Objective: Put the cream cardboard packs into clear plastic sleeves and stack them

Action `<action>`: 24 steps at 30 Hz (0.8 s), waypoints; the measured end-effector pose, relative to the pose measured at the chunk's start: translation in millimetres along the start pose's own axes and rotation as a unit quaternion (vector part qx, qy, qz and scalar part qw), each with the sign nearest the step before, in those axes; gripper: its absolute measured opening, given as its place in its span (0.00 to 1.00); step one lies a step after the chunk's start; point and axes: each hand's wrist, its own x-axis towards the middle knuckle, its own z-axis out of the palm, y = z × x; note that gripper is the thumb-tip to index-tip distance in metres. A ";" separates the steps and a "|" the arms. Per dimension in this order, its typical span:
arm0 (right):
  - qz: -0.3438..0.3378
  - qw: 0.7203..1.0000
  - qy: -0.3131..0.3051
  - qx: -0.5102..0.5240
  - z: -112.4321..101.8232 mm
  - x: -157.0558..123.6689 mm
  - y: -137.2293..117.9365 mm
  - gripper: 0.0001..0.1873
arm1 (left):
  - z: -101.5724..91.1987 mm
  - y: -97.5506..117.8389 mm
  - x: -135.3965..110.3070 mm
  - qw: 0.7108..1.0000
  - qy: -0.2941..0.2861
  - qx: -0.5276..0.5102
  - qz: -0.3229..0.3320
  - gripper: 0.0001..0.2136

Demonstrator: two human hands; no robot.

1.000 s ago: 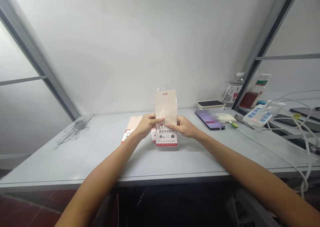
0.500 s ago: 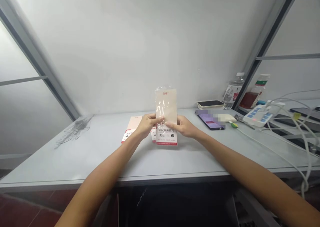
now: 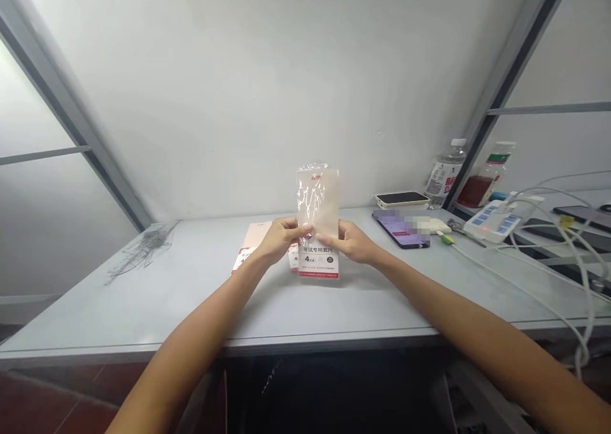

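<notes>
Upright above the desk, a clear-wrapped ruler set packet (image 3: pixel 319 263) faces me, with a cream card inside and a red strip along its bottom. My left hand (image 3: pixel 282 238) pinches its left edge, thumb across the front. From the right, my right hand (image 3: pixel 353 240) grips the other edge in the same way, its thumb also on the front. The fingers behind the packet are hidden. Similar packets lie on the desk beyond my left hand; one cream-and-red packet (image 3: pixel 258 231) shows most, the rest partly covered.
To the right lie a phone with a purple screen (image 3: pixel 398 230), a pale-cased phone (image 3: pixel 402 199) and a white power strip (image 3: pixel 494 221) with tangled cables. Bottles, one of clear plastic (image 3: pixel 443 176), stand by the wall frame. Dark scribbles mark the desk (image 3: pixel 200 307) at left.
The packet has tilted very slightly, and the glare on its wrap has shifted and brightened. Both hands keep their hold in nearly the same place.
</notes>
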 end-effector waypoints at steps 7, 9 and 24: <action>-0.010 1.000 -0.008 -0.010 -0.3 -1.2 -0.3 0.19 | 0.5 2.8 -0.7 1.000 0.008 0.022 -0.005 0.12; -0.007 1.000 -0.010 -0.014 -0.3 -1.4 -0.4 0.20 | 1.0 2.9 -0.4 1.000 0.013 0.022 -0.006 0.12; 0.146 0.981 0.037 -0.126 -6.3 8.7 16.5 0.22 | -22.5 -14.8 8.1 0.913 0.154 0.369 -0.077 0.22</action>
